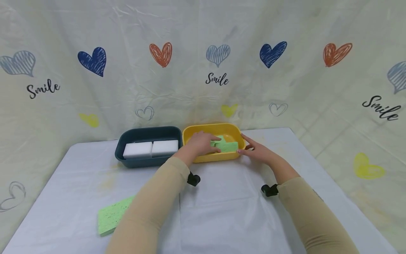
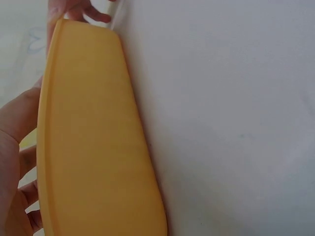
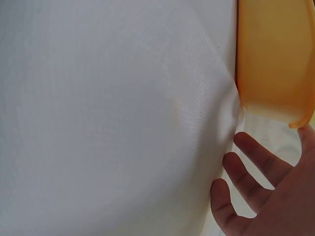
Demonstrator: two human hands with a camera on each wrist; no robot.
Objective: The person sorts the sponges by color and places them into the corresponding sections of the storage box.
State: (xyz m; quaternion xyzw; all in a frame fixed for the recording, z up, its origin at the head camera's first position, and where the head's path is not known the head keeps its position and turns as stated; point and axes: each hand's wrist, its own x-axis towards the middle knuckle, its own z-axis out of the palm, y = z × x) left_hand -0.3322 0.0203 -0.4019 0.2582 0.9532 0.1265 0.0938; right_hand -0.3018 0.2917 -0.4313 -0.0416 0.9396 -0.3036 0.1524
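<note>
My left hand [image 1: 202, 143] reaches into a yellow tray [image 1: 210, 159], its fingers spread at light green sponges [image 1: 228, 146] lying inside. In the left wrist view the thumb and fingers show behind the tray's rim, the sponges hidden by the tray wall. My right hand [image 1: 258, 152] is at the tray's right end, thumb by the near corner and a finger reaching to the far side. In the right wrist view, one digit touches the rim of the yellow tray [image 3: 275, 59] while the other fingers are spread apart beside it.
A dark teal tray [image 1: 147, 163] with two white sponges [image 1: 165, 147] stands against the yellow tray's left side. Another green sponge [image 1: 112, 216] lies at the front left, partly covered by my left sleeve. Behind the table [image 1: 228, 204] hangs a heart-printed sheet [image 1: 190, 88].
</note>
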